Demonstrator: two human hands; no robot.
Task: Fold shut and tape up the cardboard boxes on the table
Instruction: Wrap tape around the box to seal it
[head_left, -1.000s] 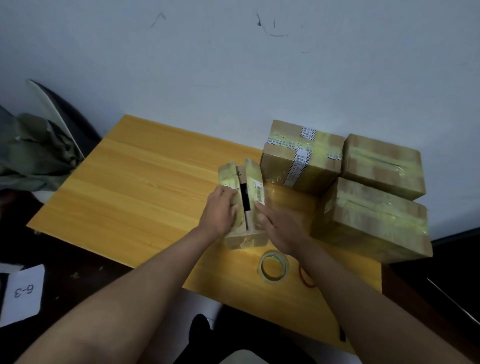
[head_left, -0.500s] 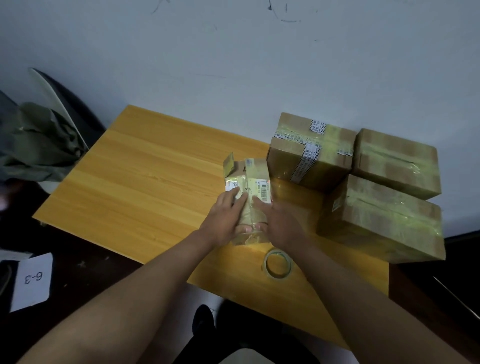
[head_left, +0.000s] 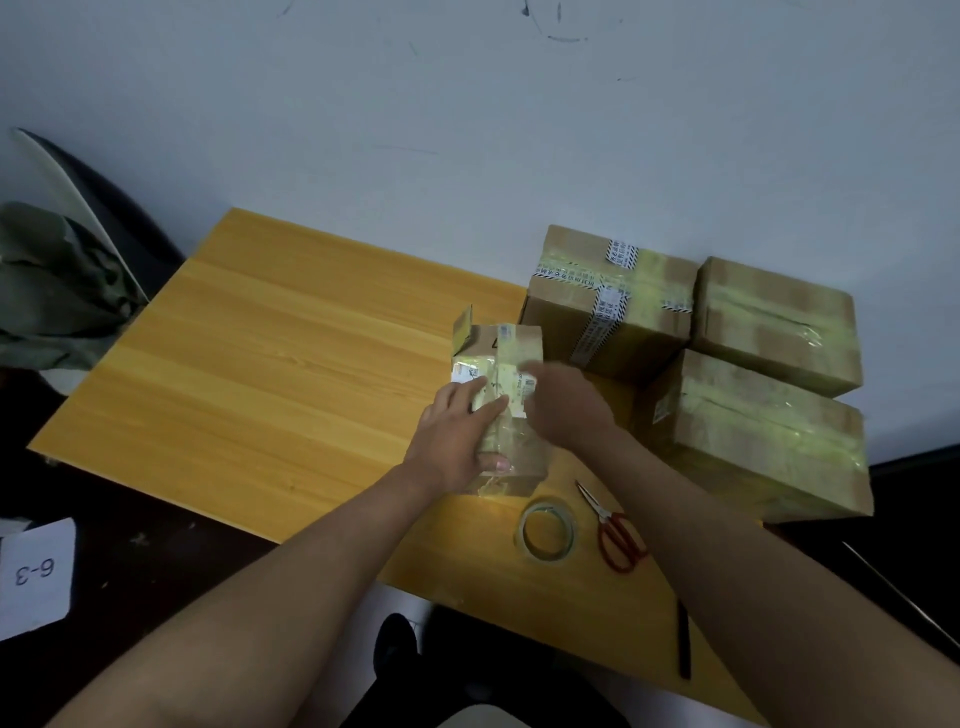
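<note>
Small box (head_left: 501, 405) gripped by left hand (head_left: 457, 447), pressed by flat right hand (head_left: 566, 410); tape roll (head_left: 548, 530) just beside.

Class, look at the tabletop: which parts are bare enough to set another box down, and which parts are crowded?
Bare: the wide stretch of table left of the small box, reaching the left and far edges. Crowded: the right side, with three taped boxes, and the near edge with tape roll and scissors.
</note>
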